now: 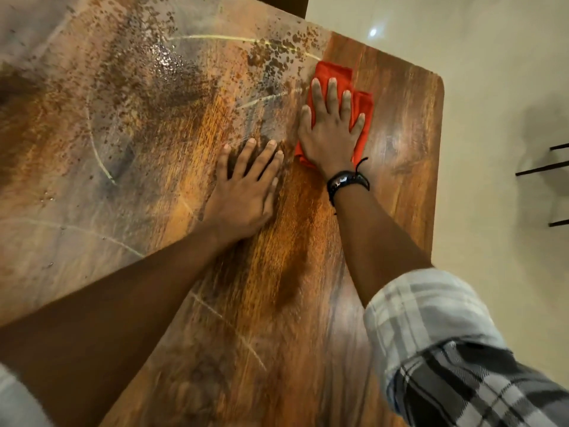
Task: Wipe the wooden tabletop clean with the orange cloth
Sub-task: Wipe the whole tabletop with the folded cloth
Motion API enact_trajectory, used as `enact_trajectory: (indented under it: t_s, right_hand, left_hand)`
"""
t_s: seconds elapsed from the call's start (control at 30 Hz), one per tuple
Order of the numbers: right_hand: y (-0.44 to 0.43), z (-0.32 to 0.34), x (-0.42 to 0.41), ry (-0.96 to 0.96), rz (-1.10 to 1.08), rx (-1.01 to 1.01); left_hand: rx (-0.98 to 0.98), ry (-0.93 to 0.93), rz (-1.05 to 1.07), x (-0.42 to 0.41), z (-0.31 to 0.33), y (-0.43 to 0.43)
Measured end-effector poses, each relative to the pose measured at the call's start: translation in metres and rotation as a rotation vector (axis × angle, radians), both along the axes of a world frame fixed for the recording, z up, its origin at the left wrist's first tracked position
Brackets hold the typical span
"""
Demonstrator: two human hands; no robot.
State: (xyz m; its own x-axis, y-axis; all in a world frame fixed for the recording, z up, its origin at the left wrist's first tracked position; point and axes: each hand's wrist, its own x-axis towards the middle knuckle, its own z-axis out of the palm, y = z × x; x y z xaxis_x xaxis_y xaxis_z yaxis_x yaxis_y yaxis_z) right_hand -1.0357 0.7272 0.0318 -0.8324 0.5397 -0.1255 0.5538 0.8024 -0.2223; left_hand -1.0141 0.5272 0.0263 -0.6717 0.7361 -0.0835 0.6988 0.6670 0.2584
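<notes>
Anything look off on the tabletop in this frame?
Yes. A pale grey film with brown speckles and curved streaks covers the left and far part of the brown wooden tabletop, while the strip right of the orange cloth looks clean. The right hand presses flat on the cloth.

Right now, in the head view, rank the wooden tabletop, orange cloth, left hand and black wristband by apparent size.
1. Wooden tabletop, by far.
2. Left hand and orange cloth: unsure, since the right hand covers much of the cloth.
3. Black wristband, smallest.
</notes>
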Motion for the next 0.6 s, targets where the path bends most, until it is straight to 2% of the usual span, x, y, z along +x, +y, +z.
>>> enact_trajectory:
  t_s: [0.2, 0.37, 0.47, 0.6]
  right_hand:
    - [-0.091, -0.007, 0.117, 0.097, 0.004, 0.077]
    - [-0.156, -0.001, 0.208, 0.056, -0.006, 0.013]
    - [-0.155, -0.003, 0.21, 0.042, -0.014, 0.009]
    - [-0.111, -0.008, 0.145, 0.054, -0.081, 0.084]
  left_hand:
    - [-0.008, -0.005, -0.016, 0.001, 0.004, -0.002]
    - [-0.002, 0.005, -0.02, -0.001, -0.001, -0.002]
    - [-0.008, 0.018, -0.013, -0.001, -0.002, -0.001]
    - [-0.009, 0.023, -0.021, -0.002, -0.005, -0.001]
